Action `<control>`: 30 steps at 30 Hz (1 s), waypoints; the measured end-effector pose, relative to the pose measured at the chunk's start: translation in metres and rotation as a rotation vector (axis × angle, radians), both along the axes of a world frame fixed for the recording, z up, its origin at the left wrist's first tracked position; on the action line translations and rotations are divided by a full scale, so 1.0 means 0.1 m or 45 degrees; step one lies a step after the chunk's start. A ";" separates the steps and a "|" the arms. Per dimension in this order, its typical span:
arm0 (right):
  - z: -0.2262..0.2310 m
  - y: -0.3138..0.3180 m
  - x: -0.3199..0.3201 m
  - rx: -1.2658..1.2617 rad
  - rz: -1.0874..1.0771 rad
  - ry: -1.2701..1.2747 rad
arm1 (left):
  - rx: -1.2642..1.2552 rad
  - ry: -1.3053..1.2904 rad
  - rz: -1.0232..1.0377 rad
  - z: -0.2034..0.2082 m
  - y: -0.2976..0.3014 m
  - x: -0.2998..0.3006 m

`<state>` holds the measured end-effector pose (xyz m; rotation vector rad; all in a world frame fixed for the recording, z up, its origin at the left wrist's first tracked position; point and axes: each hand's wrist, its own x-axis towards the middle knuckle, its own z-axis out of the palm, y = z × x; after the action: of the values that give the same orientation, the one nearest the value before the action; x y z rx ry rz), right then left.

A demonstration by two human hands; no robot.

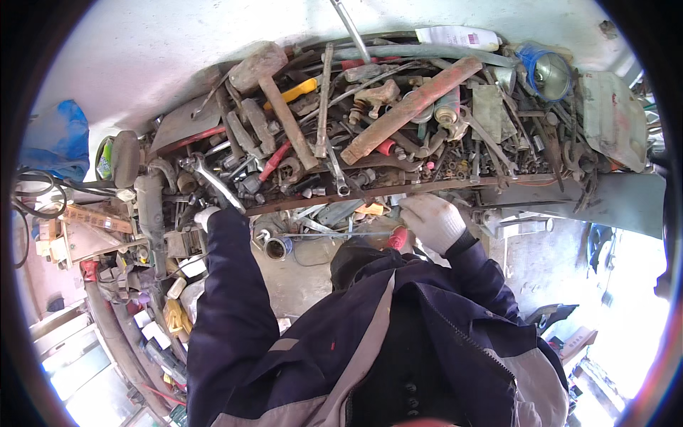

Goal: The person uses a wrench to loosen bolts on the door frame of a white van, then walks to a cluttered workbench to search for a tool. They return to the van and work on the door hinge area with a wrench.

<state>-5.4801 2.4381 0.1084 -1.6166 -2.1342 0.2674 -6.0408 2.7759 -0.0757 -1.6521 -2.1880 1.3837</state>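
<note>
Both gloved hands are up at the front edge of the bench (612,196) — a shelf-like top buried in old tools. The right hand (432,219), in a white glove, is curled over the front rail; just below it lies a red-handled screwdriver (393,235), its thin shaft running left along the lower ledge. The fingers look bent, but whether the grip is closed on the red handle or only resting beside it, I cannot tell. The left hand (205,215) shows just a bit of white glove past the dark sleeve, right at the tail of a bright steel wrench (211,181) that lies slanted on the pile; its grip is hidden too.

That screwdriver should be light and stiff, the slim shaft springy — best taken by the fat red handle. The wrench looks heavier, smooth and likely slippery in a glove; take it mid-shank.

Counting: one wooden-handled hammer (274,92), one long rusty bar (409,110), one yellow-handled tool (299,90), one blue-rimmed round lamp (548,71) at the far right, one blue bag (60,139) off to the left. The loose nuts and bolts are too many to count.
</note>
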 end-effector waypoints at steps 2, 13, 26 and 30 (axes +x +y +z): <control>0.04 -0.01 0.00 -0.006 0.013 0.000 | -0.078 0.036 -0.068 0.21 -0.06 0.17; 0.01 -0.07 0.06 -0.084 -0.143 0.119 | -0.074 0.009 -0.188 0.76 0.00 0.75; 0.05 -0.26 0.28 0.083 -0.185 0.005 | -0.075 -0.017 -0.203 0.83 -0.09 0.61; 0.11 -0.28 0.32 0.104 -0.214 -0.044 | -0.073 -0.028 -0.214 0.85 -0.09 0.61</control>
<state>-5.4481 2.4097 0.1199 -1.7516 -1.9921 0.0981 -5.9793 2.7664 0.0097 -1.8307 -1.9845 1.4010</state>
